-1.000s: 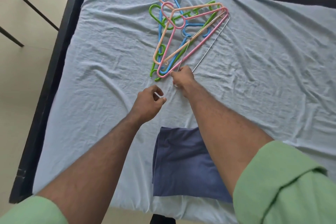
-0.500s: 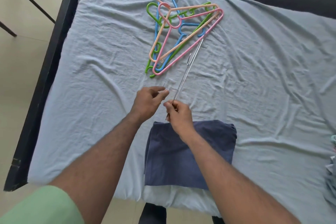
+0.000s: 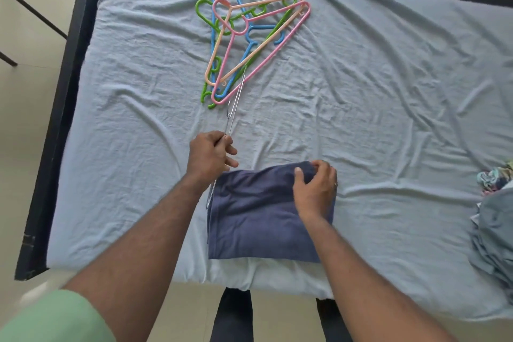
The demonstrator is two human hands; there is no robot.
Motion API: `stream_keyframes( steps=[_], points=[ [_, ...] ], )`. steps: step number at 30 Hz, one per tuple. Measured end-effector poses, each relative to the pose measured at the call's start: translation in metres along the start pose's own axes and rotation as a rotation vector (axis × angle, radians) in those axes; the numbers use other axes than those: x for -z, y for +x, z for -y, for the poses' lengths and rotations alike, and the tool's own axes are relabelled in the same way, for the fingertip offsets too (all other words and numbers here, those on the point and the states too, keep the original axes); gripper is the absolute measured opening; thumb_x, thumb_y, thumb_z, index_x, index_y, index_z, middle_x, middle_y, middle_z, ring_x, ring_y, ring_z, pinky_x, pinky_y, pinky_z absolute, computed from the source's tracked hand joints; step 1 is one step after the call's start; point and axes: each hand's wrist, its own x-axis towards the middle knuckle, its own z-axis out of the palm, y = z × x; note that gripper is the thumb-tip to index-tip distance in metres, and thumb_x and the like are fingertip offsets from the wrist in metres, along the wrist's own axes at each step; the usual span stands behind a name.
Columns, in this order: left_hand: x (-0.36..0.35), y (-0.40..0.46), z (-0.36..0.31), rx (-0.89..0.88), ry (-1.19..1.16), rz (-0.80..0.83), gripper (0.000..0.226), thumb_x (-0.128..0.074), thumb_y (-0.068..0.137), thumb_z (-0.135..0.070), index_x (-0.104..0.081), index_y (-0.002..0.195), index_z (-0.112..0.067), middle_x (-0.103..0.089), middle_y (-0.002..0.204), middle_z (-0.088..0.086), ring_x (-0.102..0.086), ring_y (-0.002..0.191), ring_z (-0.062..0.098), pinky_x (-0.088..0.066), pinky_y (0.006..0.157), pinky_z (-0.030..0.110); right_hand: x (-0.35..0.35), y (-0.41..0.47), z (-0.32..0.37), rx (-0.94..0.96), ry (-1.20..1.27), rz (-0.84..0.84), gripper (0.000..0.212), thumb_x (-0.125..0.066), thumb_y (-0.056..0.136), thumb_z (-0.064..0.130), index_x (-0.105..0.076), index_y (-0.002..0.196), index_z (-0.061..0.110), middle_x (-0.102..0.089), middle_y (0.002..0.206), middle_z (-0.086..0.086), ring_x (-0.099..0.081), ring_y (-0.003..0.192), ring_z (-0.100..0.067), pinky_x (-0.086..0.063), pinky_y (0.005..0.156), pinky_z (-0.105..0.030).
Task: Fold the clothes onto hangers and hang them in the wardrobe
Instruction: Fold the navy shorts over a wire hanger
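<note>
A folded dark blue cloth [image 3: 255, 225] lies near the front edge of the bed [image 3: 388, 97]. My left hand [image 3: 211, 155] grips a thin metal wire hanger [image 3: 234, 103], seen edge-on, that runs from under my wrist toward the pile of plastic hangers. My right hand [image 3: 315, 189] pinches the far right corner of the blue cloth, thumb on top. A pile of several plastic hangers [image 3: 249, 39], pink, peach, blue and green, lies farther back on the sheet.
A light blue wrinkled sheet covers the bed. More clothes [image 3: 494, 219] are heaped at the right edge. The black bed frame [image 3: 55, 125] runs along the left, with floor beyond it. My legs stand at the front edge.
The wire hanger passed from my right hand to my left hand and came closer to me. My right hand moved right and down onto the blue cloth's corner.
</note>
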Motion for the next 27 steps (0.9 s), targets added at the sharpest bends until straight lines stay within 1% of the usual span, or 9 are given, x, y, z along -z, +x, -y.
stream_keyframes(
  steps=[2,4,6,8,13,17,20,23,27],
  points=[
    [-0.001,-0.006,0.003,-0.026,-0.018,-0.027,0.022,-0.054,0.102,-0.011,-0.066,0.084,-0.006,-0.068,0.069,0.006,-0.06,0.044,0.017,-0.047,0.043,0.025,0.02,0.017,-0.036,-0.33,-0.089,0.048,0.055,-0.074,0.087,0.034,-0.05,0.131,0.013,-0.05,0.137,-0.012,-0.05,0.126,-0.036,-0.041,0.099,-0.053],
    [-0.004,-0.009,0.008,-0.053,-0.016,-0.047,0.024,-0.054,0.101,-0.012,-0.065,0.08,-0.01,-0.068,0.065,0.003,-0.049,0.041,0.013,-0.047,0.047,0.027,0.033,0.025,-0.063,-0.526,-0.099,0.183,0.071,-0.077,0.084,0.044,-0.044,0.139,0.014,-0.046,0.144,-0.011,-0.049,0.129,-0.036,-0.042,0.102,-0.054],
    [-0.011,-0.012,0.012,-0.058,-0.014,-0.052,0.025,-0.055,0.1,-0.014,-0.065,0.077,-0.014,-0.069,0.067,0.003,-0.044,0.041,0.008,-0.047,0.057,0.033,0.035,0.029,-0.083,-0.525,0.007,0.291,0.074,-0.081,0.077,0.049,-0.05,0.134,0.015,-0.055,0.136,-0.009,-0.058,0.12,-0.031,-0.049,0.1,-0.05],
    [-0.021,-0.017,0.013,-0.065,0.004,-0.045,0.026,-0.054,0.1,-0.013,-0.065,0.077,-0.015,-0.068,0.069,0.005,-0.042,0.041,0.007,-0.042,0.054,0.028,0.034,0.029,-0.093,-0.532,0.204,0.381,0.068,-0.086,0.07,0.049,-0.059,0.122,0.014,-0.068,0.12,-0.007,-0.068,0.105,-0.025,-0.057,0.094,-0.047],
    [-0.05,-0.032,0.011,-0.103,0.045,-0.025,0.025,-0.052,0.102,-0.011,-0.065,0.082,-0.016,-0.065,0.065,0.006,-0.042,0.041,0.004,-0.034,0.046,0.023,0.044,0.017,-0.091,-0.308,0.224,0.431,0.031,-0.072,0.093,0.039,-0.072,0.109,0.012,-0.072,0.099,0.0,-0.068,0.094,-0.019,-0.054,0.081,-0.028],
    [-0.076,-0.044,0.008,-0.08,-0.106,0.021,0.023,-0.046,0.106,-0.008,-0.062,0.116,-0.021,-0.057,0.062,0.007,-0.039,0.043,0.009,-0.034,0.042,0.02,0.065,0.019,-0.085,-0.181,0.33,0.362,0.026,-0.066,0.099,0.03,-0.068,0.121,0.016,-0.068,0.1,0.009,-0.063,0.094,-0.007,-0.042,0.072,-0.001],
    [-0.092,-0.05,0.01,-0.065,-0.202,0.039,0.029,-0.047,0.106,-0.01,-0.06,0.121,-0.03,-0.054,0.058,0.003,-0.039,0.046,0.012,-0.04,0.049,0.022,0.093,0.036,-0.085,-0.19,0.467,0.216,0.025,-0.067,0.098,0.026,-0.067,0.122,0.017,-0.071,0.105,0.007,-0.066,0.098,-0.006,-0.05,0.088,-0.015],
    [-0.108,-0.055,0.012,-0.054,-0.218,0.049,0.027,-0.045,0.107,-0.009,-0.057,0.123,-0.027,-0.054,0.057,0.001,-0.036,0.041,0.01,-0.035,0.043,0.019,0.138,0.068,-0.092,-0.222,0.58,0.044,0.022,-0.068,0.098,0.021,-0.067,0.118,0.013,-0.072,0.103,0.001,-0.068,0.094,-0.011,-0.055,0.093,-0.033],
    [-0.123,-0.064,0.023,-0.016,-0.18,0.063,0.027,-0.04,0.108,-0.009,-0.053,0.119,-0.03,-0.059,0.068,0.009,-0.042,0.043,0.016,-0.035,0.04,0.021,0.212,0.112,-0.091,-0.122,0.568,-0.12,0.023,-0.067,0.097,0.018,-0.067,0.117,0.007,-0.07,0.094,0.008,-0.064,0.077,0.007,-0.054,0.083,-0.027]
  ],
)
